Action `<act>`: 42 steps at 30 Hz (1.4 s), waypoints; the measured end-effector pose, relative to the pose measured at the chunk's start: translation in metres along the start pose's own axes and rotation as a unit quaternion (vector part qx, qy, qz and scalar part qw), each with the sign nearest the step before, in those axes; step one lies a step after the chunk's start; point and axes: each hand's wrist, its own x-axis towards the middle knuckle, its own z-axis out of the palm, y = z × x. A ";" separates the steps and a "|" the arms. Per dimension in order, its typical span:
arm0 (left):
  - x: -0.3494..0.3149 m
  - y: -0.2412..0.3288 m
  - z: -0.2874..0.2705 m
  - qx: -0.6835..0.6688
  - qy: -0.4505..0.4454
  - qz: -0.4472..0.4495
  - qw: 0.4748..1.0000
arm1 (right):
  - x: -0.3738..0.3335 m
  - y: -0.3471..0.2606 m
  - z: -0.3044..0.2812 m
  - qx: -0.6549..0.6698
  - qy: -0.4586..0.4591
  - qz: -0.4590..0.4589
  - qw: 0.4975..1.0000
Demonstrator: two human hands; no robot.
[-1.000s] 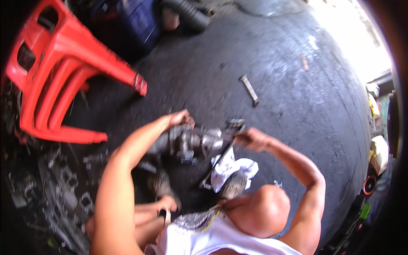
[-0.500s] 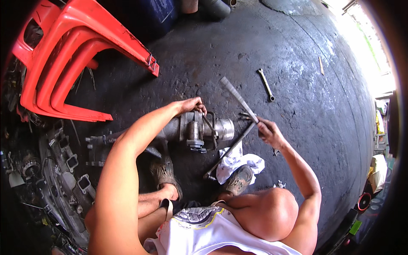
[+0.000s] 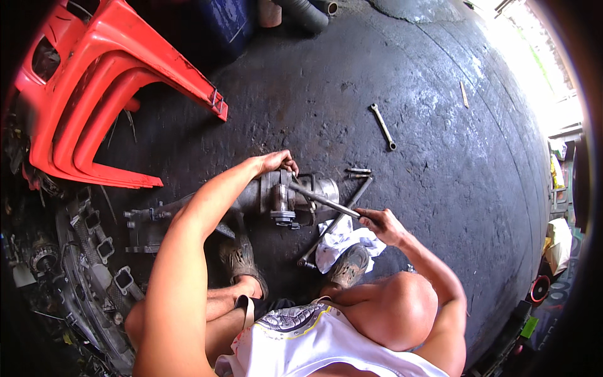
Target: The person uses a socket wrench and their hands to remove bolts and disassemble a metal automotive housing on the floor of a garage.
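A grey metal engine pipe assembly (image 3: 251,199) with a round valve housing on it lies across the floor in front of my feet. My left hand (image 3: 278,162) is closed over its far edge, fingers curled down by the valve housing; their tips are partly hidden. In my right hand (image 3: 382,226) I grip a long grey metal bar (image 3: 326,202) by its near end. The bar's far end reaches the valve housing, close to my left fingers. Under the bar, a long-handled wrench (image 3: 333,231) slants across the floor and over a white rag (image 3: 357,242).
Stacked red plastic chairs (image 3: 107,69) stand at the far left. A combination wrench (image 3: 383,127) lies on the dark floor beyond my right hand. Metal engine parts (image 3: 94,245) crowd the left side. A blue drum (image 3: 229,25) and pipes (image 3: 304,16) are at the back.
My right hand has come down and nearer, swinging the bar from a raised position onto the valve housing. My left hand keeps its place on the engine part.
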 end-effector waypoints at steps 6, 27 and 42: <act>0.004 0.003 0.000 0.000 -0.043 -0.014 0.999 | -0.001 0.103 0.040 0.102 0.384 0.051 0.916; 0.009 -0.003 0.003 0.069 -0.013 -0.076 0.995 | 0.076 -0.087 0.092 -0.411 0.229 -0.185 0.863; -0.005 0.009 0.007 0.033 0.002 -0.075 0.997 | 0.109 -0.115 0.030 -0.366 0.117 -0.172 0.907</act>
